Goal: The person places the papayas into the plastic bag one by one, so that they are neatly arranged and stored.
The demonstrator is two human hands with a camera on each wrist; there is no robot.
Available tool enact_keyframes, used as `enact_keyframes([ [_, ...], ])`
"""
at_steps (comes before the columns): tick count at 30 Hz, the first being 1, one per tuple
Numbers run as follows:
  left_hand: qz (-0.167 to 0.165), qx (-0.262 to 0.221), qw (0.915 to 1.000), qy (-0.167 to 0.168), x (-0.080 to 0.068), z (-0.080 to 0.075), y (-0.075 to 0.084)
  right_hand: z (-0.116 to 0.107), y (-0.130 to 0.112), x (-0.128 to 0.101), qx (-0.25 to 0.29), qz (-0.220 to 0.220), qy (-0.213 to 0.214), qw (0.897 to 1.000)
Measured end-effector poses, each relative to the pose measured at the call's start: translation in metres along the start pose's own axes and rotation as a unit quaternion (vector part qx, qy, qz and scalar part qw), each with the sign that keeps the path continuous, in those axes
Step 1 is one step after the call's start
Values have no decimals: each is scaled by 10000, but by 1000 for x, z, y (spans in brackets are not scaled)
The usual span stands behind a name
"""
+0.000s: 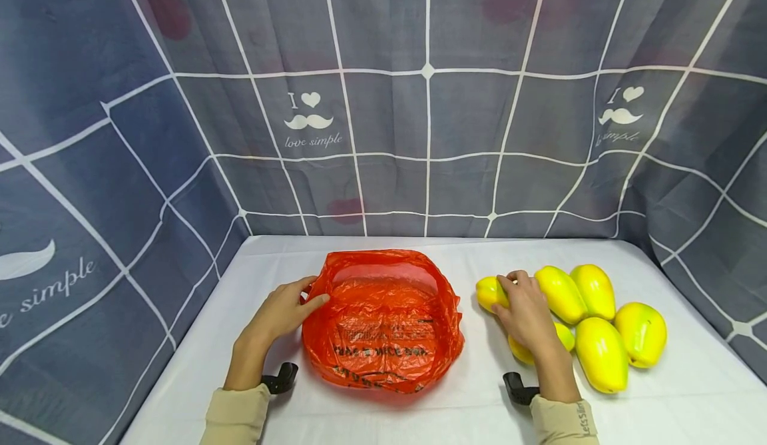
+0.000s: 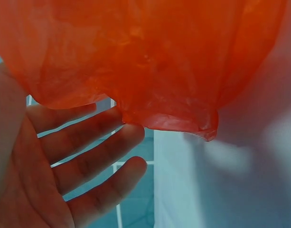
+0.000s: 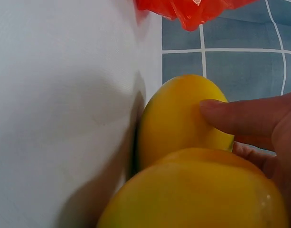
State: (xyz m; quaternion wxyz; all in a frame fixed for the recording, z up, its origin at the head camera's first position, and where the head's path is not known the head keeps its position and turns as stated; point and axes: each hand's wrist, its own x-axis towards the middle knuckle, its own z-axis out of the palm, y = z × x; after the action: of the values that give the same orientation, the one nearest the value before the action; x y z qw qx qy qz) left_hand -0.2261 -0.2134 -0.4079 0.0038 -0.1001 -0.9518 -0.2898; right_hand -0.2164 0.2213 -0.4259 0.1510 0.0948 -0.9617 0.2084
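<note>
In the head view, your red bag [image 1: 383, 312] sits left of centre on the table [image 1: 443, 422], its mouth spread and facing up toward you. Your left hand [image 1: 287, 308] is at its left rim, thumb over the lip, fingers outside, presumably so the thin film can't fold inward. Your right hand [image 1: 527, 308] grips a mango [image 1: 490, 292] right of the bag. Its bare end points toward the table's left edge; its long axis seems to run roughly along the far edge, though your hand hides the other end. Five other mangoes [image 1: 601, 355] lie toward the right edge, probably grouped there for your right hand's reach; one is partly under your wrist.

In the left wrist view, your four fingers are straight and spread beside the bag; your thumb is hidden.

In the right wrist view, your thumb presses the mango's side, fingers behind. Its rounded end points toward the bag. Whether it touches the table, you can't tell.
</note>
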Motion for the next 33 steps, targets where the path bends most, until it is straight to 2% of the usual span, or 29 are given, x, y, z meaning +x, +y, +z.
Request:
enact_keyframes([
  [9, -4, 23, 10000, -26, -1, 0, -1, 0, 0, -2, 282, -276, -116, 9992],
  [28, 317, 287, 9991, 37, 0, -3, 0, -5, -4, -1, 650, 13, -382, 9972],
  [33, 321, 362, 9988, 25, 0, -3, -1, -6, -5, 0, 730, -4, -277, 9969],
])
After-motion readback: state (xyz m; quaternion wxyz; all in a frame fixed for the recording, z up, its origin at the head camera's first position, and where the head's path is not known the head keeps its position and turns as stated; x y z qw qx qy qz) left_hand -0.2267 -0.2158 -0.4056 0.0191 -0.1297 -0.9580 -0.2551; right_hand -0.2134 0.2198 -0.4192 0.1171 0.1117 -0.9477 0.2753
